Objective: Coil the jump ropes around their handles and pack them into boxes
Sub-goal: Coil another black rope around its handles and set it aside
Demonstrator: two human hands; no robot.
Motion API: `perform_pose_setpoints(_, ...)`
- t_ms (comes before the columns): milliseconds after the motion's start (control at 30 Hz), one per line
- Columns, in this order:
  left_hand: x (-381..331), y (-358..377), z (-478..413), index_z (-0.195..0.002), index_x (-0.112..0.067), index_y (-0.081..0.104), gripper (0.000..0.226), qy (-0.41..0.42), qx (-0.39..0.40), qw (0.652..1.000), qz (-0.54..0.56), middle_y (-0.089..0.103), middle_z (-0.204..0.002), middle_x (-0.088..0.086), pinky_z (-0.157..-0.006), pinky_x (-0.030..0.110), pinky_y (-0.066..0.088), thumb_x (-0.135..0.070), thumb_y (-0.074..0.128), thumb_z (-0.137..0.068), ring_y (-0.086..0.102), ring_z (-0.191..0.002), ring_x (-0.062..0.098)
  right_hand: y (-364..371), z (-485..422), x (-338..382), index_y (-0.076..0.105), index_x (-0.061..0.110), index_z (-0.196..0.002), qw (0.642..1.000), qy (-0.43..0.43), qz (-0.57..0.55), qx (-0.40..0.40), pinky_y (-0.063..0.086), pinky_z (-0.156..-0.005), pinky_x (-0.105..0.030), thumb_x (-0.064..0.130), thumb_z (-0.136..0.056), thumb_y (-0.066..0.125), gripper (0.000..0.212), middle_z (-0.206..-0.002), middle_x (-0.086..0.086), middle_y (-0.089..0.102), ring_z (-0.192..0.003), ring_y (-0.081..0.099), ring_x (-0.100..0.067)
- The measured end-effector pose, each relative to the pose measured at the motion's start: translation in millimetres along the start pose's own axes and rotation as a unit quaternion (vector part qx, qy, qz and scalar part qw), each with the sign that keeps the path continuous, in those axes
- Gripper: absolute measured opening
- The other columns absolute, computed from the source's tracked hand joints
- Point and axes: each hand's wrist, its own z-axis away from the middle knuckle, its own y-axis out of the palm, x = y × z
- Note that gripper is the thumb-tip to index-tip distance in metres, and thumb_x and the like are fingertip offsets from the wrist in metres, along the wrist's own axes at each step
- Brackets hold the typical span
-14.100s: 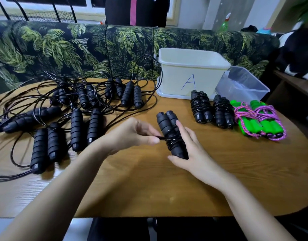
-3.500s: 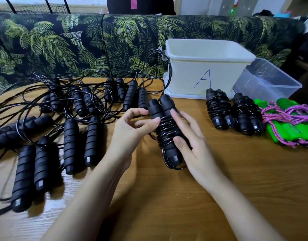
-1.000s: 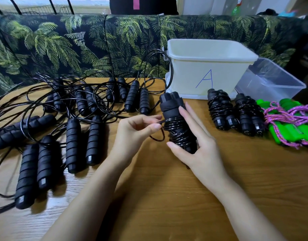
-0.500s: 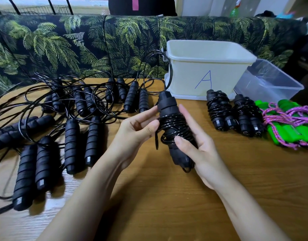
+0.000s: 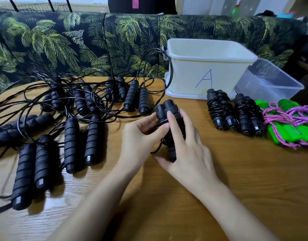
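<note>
At table centre, one black jump rope bundle (image 5: 167, 111) is grasped by both hands: the left hand (image 5: 142, 135) pinches near its handle tops, the right hand (image 5: 189, 152) wraps its coils. At 3 o'clock lie two coiled black bundles (image 5: 219, 110), then two green-handled ropes (image 5: 289, 131). At 1 o'clock stand a white box (image 5: 207, 66) and a clear box (image 5: 268, 82). At 9 o'clock lie roughly seven loose ropes (image 5: 71, 143).

A palm-print sofa (image 5: 80, 40) backs the wooden table (image 5: 254, 171); behind, perhaps a green spray bottle (image 5: 236, 9).
</note>
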Motion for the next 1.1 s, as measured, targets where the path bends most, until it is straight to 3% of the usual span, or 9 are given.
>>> perform_pose_setpoints(100, 1.3, 0.4, 0.9, -0.104, -0.043, 0.058, 0.055, 0.022, 0.061, 0.997, -0.029, 0.067, -0.088, -0.038, -0.084, 0.006, 0.046, 0.003, 0.076, -0.08, 0.062, -0.102, -0.014, 0.2, -1.8, -1.7, 0.031, 0.022, -0.152, 0.999, 0.03, 0.03, -0.031, 0.051, -0.043, -0.032, 0.039, -0.054, 0.092, 0.117, -0.149, -0.012, 0.041, -0.106, 0.063, -0.03)
perform_pose_setpoints(267, 8.3, -3.4, -1.0, -0.134, -0.04, 0.037, 0.066, 0.06, 0.136, 0.979, -0.142, 0.049, -0.117, -0.047, -0.101, 0.009, 0.037, -0.012, 0.073, -0.087, 0.048, -0.119, -0.019, 1.6, -4.0, -16.2, 0.032, 0.028, -0.15, 0.996, 0.027, -0.024, -0.079, 0.051, -0.051, -0.034, 0.027, -0.068, 0.082, 0.096, -0.148, -0.007, 0.041, -0.105, 0.064, -0.032)
perform_pose_setpoints(333, 7.9, -6.3, -2.2, -0.139, -0.032, 0.041, 0.057, 0.095, 0.12, 0.971, -0.185, 0.048, -0.121, -0.043, -0.102, 0.008, 0.037, -0.027, 0.069, -0.089, 0.048, -0.117, -0.021, 1.1, -4.7, -19.8, 0.031, 0.031, -0.149, 0.995, 0.032, -0.054, -0.077, 0.053, -0.057, -0.035, 0.027, -0.067, 0.085, 0.098, -0.149, -0.003, 0.04, -0.108, 0.064, -0.032)
perform_pose_setpoints(433, 7.8, -12.8, -7.9, -0.137, -0.017, 0.057, 0.05, 0.095, 0.09, 0.975, -0.178, 0.061, -0.13, -0.017, -0.107, 0.023, 0.043, -0.036, 0.064, -0.092, 0.055, -0.121, -0.007, 1.3, -4.4, -22.2, 0.032, 0.036, -0.147, 0.99, 0.031, -0.116, -0.076, 0.056, -0.068, -0.037, 0.027, -0.066, 0.086, 0.098, -0.151, 0.004, 0.038, -0.115, 0.06, -0.024)
perform_pose_setpoints(567, 3.1, -19.9, -13.9, -0.124, -0.025, 0.062, 0.028, 0.05, 0.101, 0.985, -0.127, 0.07, -0.111, -0.022, -0.092, 0.016, 0.047, -0.016, 0.056, -0.098, 0.063, -0.11, -0.004, -0.1, -3.9, -17.6, 0.044, 0.033, -0.145, 0.952, 0.026, -0.3, -0.052, 0.036, -0.096, -0.006, 0.019, -0.063, 0.089, 0.094, -0.15, 0.009, 0.042, -0.126, 0.046, 0.003)
perform_pose_setpoints(700, 0.0, -19.2, -13.0, -0.114, -0.018, 0.069, 0.024, -0.03, 0.084, 0.996, 0.005, 0.076, -0.104, -0.008, -0.079, 0.013, 0.05, -0.01, 0.061, -0.093, 0.069, -0.097, 0.002, -2.1, -4.0, -18.7, 0.046, 0.026, -0.145, 0.918, 0.024, -0.395, -0.024, 0.033, -0.103, -0.008, 0.013, -0.065, 0.088, 0.092, -0.146, 0.007, 0.048, -0.132, 0.045, -0.001)
perform_pose_setpoints(867, -4.0, -7.2, -7.0, -0.088, -0.025, 0.071, 0.02, -0.026, -0.012, 0.999, 0.035, 0.075, -0.076, -0.015, -0.066, 0.009, 0.049, -0.005, 0.067, -0.089, 0.069, -0.073, -0.004, -1.6, -2.6, -16.9, 0.024, 0.042, -0.152, 0.968, 0.011, -0.25, -0.009, 0.042, -0.1, -0.028, 0.039, -0.074, 0.076, 0.095, -0.159, 0.018, 0.026, -0.139, 0.035, -0.01)
perform_pose_setpoints(967, -2.2, -5.9, -6.8, -0.082, -0.029, 0.07, 0.027, -0.006, -0.034, 0.999, 0.032, 0.073, -0.073, -0.017, -0.066, 0.008, 0.049, -0.002, 0.069, -0.087, 0.068, -0.072, -0.006, -1.4, -0.2, -7.9, 0.019, 0.042, -0.153, 0.982, -0.015, -0.184, -0.038, 0.056, -0.088, -0.041, 0.03, -0.079, 0.074, 0.093, -0.162, 0.014, 0.013, -0.141, 0.035, -0.017)
perform_pose_setpoints(1100, -1.2, -3.2, -3.5, -0.091, -0.032, 0.07, 0.03, 0.021, -0.006, 1.0, -0.003, 0.074, -0.082, -0.019, -0.073, 0.01, 0.05, -0.003, 0.068, -0.09, 0.068, -0.082, -0.005, 2.1, -0.2, -0.8, 0.02, 0.035, -0.153, 0.994, -0.008, -0.089, -0.058, 0.059, -0.067, -0.041, 0.032, -0.075, 0.079, 0.098, -0.162, 0.006, 0.014, -0.134, 0.041, -0.025)
